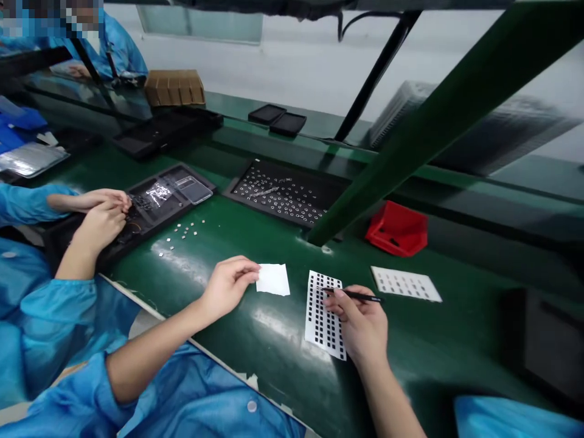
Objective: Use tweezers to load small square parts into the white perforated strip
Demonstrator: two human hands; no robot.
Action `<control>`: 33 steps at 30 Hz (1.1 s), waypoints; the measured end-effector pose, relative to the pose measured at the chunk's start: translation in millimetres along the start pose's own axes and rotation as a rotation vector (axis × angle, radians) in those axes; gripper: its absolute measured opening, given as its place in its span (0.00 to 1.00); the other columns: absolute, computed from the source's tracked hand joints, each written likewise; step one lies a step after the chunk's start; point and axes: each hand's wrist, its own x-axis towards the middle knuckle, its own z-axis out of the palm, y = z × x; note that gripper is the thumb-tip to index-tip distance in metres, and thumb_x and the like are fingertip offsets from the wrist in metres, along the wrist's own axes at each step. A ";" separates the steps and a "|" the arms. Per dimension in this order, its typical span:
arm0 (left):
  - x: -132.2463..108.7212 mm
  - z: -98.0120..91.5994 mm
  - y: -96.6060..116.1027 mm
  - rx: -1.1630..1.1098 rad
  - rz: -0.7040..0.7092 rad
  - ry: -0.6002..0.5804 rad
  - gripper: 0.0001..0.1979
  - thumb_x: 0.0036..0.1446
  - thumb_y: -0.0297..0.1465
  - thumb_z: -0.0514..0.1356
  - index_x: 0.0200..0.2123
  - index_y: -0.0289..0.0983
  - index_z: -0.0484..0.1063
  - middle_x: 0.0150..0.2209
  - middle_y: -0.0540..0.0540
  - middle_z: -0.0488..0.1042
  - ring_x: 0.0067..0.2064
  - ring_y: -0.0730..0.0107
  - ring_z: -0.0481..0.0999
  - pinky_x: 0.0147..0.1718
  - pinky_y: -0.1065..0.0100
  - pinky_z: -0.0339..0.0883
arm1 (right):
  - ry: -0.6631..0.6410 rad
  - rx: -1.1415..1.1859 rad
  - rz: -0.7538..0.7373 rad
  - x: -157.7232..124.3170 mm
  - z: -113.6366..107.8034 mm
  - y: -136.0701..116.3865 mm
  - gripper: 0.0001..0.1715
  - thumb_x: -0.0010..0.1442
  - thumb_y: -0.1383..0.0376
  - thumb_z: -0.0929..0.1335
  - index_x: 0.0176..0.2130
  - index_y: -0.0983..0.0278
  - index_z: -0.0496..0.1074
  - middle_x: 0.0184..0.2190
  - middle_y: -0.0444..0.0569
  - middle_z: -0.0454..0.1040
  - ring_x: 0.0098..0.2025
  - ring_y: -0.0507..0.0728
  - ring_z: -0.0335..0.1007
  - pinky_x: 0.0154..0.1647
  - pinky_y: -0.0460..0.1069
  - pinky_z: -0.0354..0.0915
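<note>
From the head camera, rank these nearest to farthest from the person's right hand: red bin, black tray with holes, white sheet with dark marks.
From the right hand:
1. White sheet with dark marks, on the bench to its right.
2. Red bin, farther ahead on the right.
3. Black tray with holes, farthest, ahead and left.

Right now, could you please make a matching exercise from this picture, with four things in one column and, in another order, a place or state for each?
Things:
1. black pen
2. white paper square
3. red plastic bin
4. small silver squares

Places or states:
A. at the left hand's fingertips
B. scattered on the green work surface
C. held in the right hand
D. right of the slanting green beam

Right pairs: 1-C, 2-A, 3-D, 4-B
</note>
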 end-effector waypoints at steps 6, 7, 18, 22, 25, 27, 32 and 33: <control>-2.0 41.5 10.4 -0.161 0.053 -0.079 0.05 0.66 0.28 0.69 0.39 0.37 0.88 0.40 0.41 0.86 0.41 0.63 0.86 0.41 0.67 0.79 | 0.096 0.086 -0.093 -4.1 -10.8 -18.7 0.36 0.43 0.52 0.89 0.41 0.59 0.73 0.27 0.44 0.85 0.24 0.54 0.81 0.28 0.46 0.78; -1.9 43.8 11.7 -0.170 0.063 -0.094 0.05 0.66 0.28 0.69 0.39 0.37 0.88 0.40 0.41 0.86 0.41 0.63 0.86 0.41 0.66 0.79 | 0.116 0.091 -0.110 -5.6 -14.7 -23.6 0.35 0.43 0.52 0.89 0.41 0.58 0.73 0.29 0.45 0.86 0.24 0.54 0.82 0.28 0.46 0.78; 17.8 62.0 7.5 0.226 0.525 -0.465 0.15 0.75 0.24 0.55 0.49 0.36 0.83 0.43 0.40 0.82 0.45 0.61 0.81 0.44 0.61 0.78 | 0.156 -0.170 0.004 -57.0 -32.7 -40.2 0.33 0.48 0.51 0.88 0.41 0.60 0.73 0.29 0.48 0.86 0.30 0.59 0.87 0.33 0.49 0.82; 10.9 74.2 -1.2 0.390 0.715 -0.626 0.15 0.71 0.20 0.56 0.49 0.36 0.83 0.54 0.38 0.85 0.62 0.50 0.80 0.57 0.52 0.79 | 0.103 -0.222 0.053 -65.3 -24.1 -35.3 0.33 0.50 0.47 0.87 0.40 0.60 0.72 0.27 0.46 0.85 0.29 0.58 0.87 0.34 0.49 0.82; 2.1 75.5 -8.5 0.492 0.783 -0.723 0.15 0.69 0.20 0.58 0.50 0.36 0.82 0.61 0.38 0.83 0.70 0.44 0.76 0.61 0.47 0.79 | 0.058 -0.227 0.088 -66.9 -17.5 -30.1 0.34 0.51 0.45 0.86 0.40 0.59 0.71 0.27 0.46 0.85 0.29 0.58 0.86 0.33 0.50 0.81; -1.5 74.2 -11.7 0.524 0.808 -0.779 0.14 0.69 0.20 0.59 0.49 0.36 0.83 0.64 0.38 0.82 0.72 0.41 0.75 0.63 0.44 0.78 | 0.035 -0.222 0.113 -66.8 -13.8 -26.3 0.35 0.51 0.43 0.86 0.40 0.59 0.70 0.28 0.46 0.85 0.29 0.59 0.87 0.31 0.49 0.80; -2.0 73.4 -14.4 0.552 0.763 -0.821 0.13 0.68 0.20 0.61 0.48 0.36 0.84 0.69 0.34 0.77 0.72 0.41 0.75 0.63 0.43 0.78 | 0.013 -0.213 0.157 -65.7 -8.5 -19.1 0.37 0.50 0.41 0.86 0.40 0.58 0.69 0.29 0.46 0.85 0.31 0.60 0.88 0.32 0.49 0.81; -1.8 73.8 -14.9 0.551 0.751 -0.819 0.13 0.68 0.20 0.61 0.48 0.36 0.84 0.70 0.33 0.76 0.72 0.41 0.76 0.63 0.43 0.79 | 0.010 -0.214 0.166 -65.5 -8.3 -18.3 0.37 0.50 0.42 0.86 0.40 0.59 0.69 0.29 0.46 0.85 0.31 0.60 0.88 0.32 0.48 0.80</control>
